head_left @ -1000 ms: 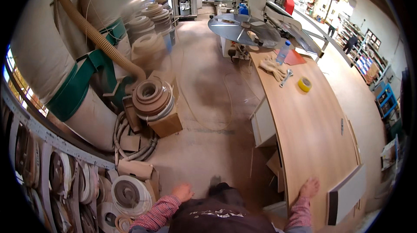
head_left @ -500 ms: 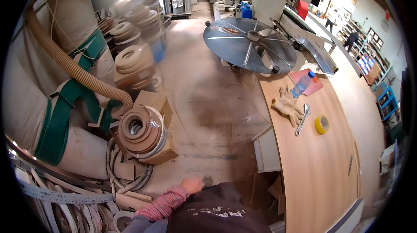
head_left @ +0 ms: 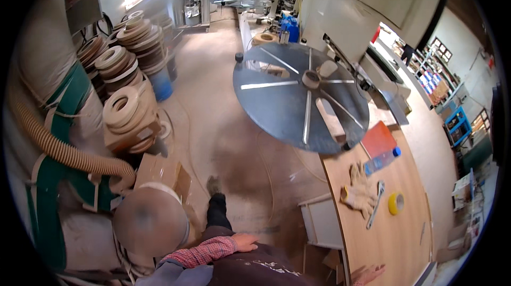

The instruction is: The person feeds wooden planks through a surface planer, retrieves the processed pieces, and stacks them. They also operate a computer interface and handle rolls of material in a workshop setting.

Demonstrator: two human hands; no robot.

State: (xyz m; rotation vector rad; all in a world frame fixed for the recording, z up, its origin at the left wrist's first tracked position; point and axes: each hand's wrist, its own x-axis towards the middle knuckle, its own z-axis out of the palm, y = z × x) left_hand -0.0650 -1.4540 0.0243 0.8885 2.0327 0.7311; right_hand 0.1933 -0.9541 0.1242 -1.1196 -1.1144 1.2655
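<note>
My left hand (head_left: 245, 242), at the end of a red checked sleeve, lies against the front of my dark apron (head_left: 255, 264). Its fingers are stretched out and I see nothing in them. Low at the right, my right hand (head_left: 369, 274) is held over the near part of a wooden table (head_left: 386, 243), fingers apart and holding nothing. Whether it touches the tabletop I cannot tell. Farther along the table lie a pair of work gloves (head_left: 359, 195), an adjustable wrench (head_left: 376, 206), a roll of yellow tape (head_left: 395, 203) and a plastic bottle (head_left: 382, 161) with a blue cap.
A large round grey slotted turntable (head_left: 277, 99) stands ahead, its rim close to the table's far end. Stacked edging rolls (head_left: 125, 110), a cardboard box (head_left: 159, 171) and a ribbed hose (head_left: 74, 150) line the left side. A thin cable (head_left: 271, 179) crosses the floor.
I have moved forward: the turntable is nearer, and the table's things sit lower in view. My right hand and one leg have come into sight. The left hand stays at my front.
</note>
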